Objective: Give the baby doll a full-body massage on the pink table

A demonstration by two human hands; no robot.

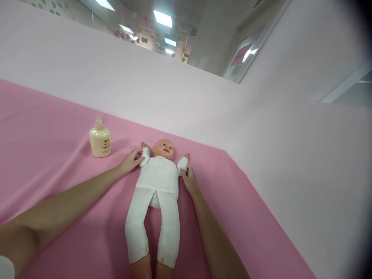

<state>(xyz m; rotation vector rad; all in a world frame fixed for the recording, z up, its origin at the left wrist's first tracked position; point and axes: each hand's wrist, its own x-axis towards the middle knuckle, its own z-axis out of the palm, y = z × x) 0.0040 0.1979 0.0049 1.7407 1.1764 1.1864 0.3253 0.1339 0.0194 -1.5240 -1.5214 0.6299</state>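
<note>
Count: 1 doll [158, 170], 1 pump bottle [100, 142], 1 pink cover [87, 248], 1 left hand [130, 161], 1 right hand [190, 181]. On doll: 1 head [163, 148], 1 white top [161, 180], 2 sleeves [145, 155], 2 trouser legs [169, 228].

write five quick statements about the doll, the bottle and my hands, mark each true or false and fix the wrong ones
1. The baby doll lies face up on the pink sheet. True.
2. The cream pump bottle stands upright on the sheet. True.
3. The left hand is on the pump bottle. False: it touches the doll's white-covered arm nearer the bottle.
4. The right hand touches the doll's other arm. True.
5. The doll's head is covered by a white hat. False: it is bare.
</note>
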